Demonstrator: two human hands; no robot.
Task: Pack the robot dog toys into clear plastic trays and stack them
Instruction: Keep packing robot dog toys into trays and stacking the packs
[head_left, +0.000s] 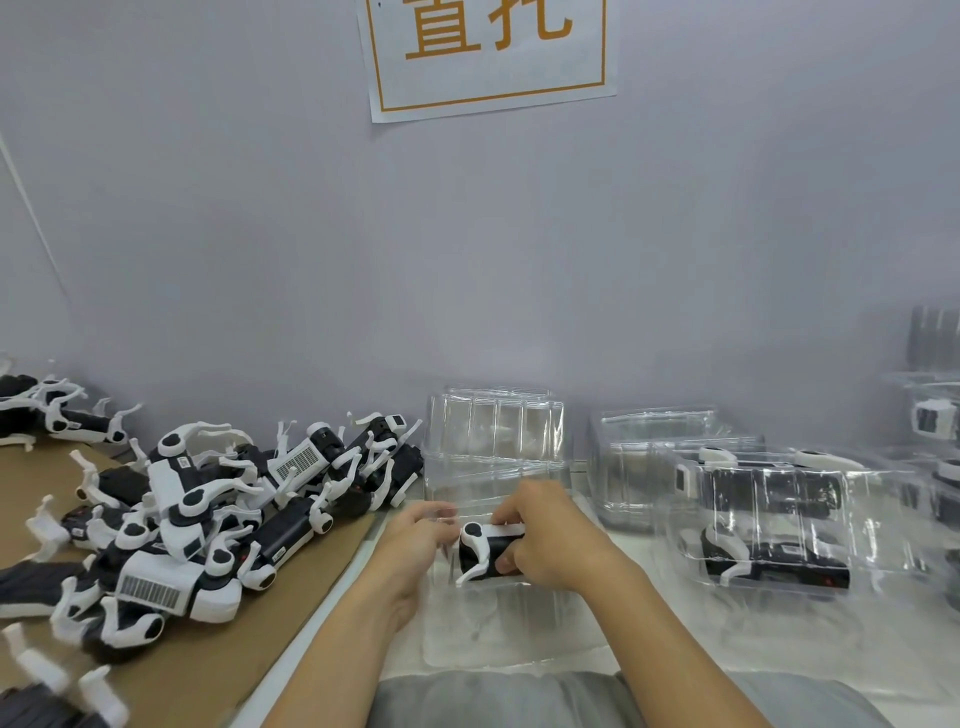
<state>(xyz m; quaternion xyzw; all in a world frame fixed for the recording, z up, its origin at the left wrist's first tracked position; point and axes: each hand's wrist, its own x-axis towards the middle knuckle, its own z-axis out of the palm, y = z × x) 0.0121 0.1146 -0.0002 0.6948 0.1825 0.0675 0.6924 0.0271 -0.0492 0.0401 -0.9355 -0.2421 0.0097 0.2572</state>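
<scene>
The fingers (511, 519) of the right hand (550, 535) curl round a black and white robot dog toy (485, 551) low in the middle of the frame, fingertips on its white top edge and thumb against its black side, so the toy lies pinched inside that grip. The left hand (415, 545) sits just left of the toy, its fingers bent toward the toy's white front leg and the clear plastic there; whether they pinch the toy or the plastic cannot be told. Both hands hold the toy over an open clear plastic tray (498, 634) lying on the white desk (779, 654) right in front of the person. To the left, on brown cardboard (218, 660), lies a loose pile of robot dog toys (208, 519). At right, a packed tray (769, 519) holds toys under clear plastic. Farther back stand empty clear trays (496, 431), upright near the pale wall (467, 260), where a paper sign (488, 57) with orange characters hangs at the top centre.
</scene>
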